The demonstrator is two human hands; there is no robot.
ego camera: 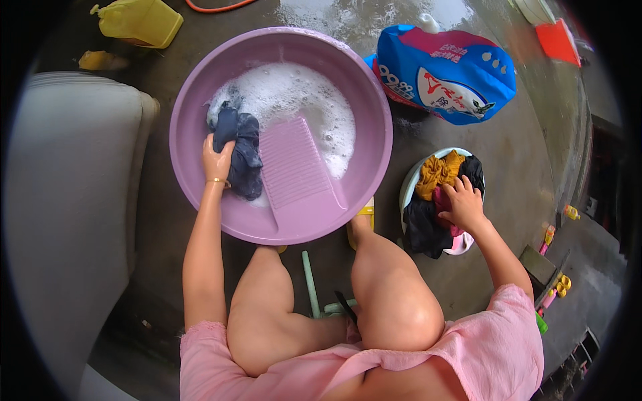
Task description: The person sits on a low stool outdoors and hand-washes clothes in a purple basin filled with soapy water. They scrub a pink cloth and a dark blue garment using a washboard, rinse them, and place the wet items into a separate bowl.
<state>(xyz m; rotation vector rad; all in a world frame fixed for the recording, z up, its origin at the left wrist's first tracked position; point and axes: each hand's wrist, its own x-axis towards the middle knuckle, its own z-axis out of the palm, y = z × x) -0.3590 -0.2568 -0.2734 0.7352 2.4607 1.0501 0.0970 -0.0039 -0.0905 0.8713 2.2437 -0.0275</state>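
A large purple plastic basin (pixel 281 233) stands before me with foamy suds (pixel 306 90) in it. Inside, a ribbed purple washboard (pixel 296 165) leans toward the near rim. At the basin's left side, my left hand (pixel 216 156) grips a wet dark blue garment (pixel 243 148), partly covered in foam. Over on the right, my right hand (pixel 462 203) rests with spread fingers on clothes in a pale green tub (pixel 405 193). A dark red cloth (pixel 442 200) lies under its fingers, beside a mustard garment (pixel 439 173) and black cloth (pixel 424 228).
A blue detergent bag (pixel 446 75) stands right of the basin on the wet concrete floor (pixel 511 165). A yellow jug (pixel 140 22) is at the far left. A large grey-white object (pixel 70 190) borders my left side. Bottles and a stone block (pixel 539 264) line the right.
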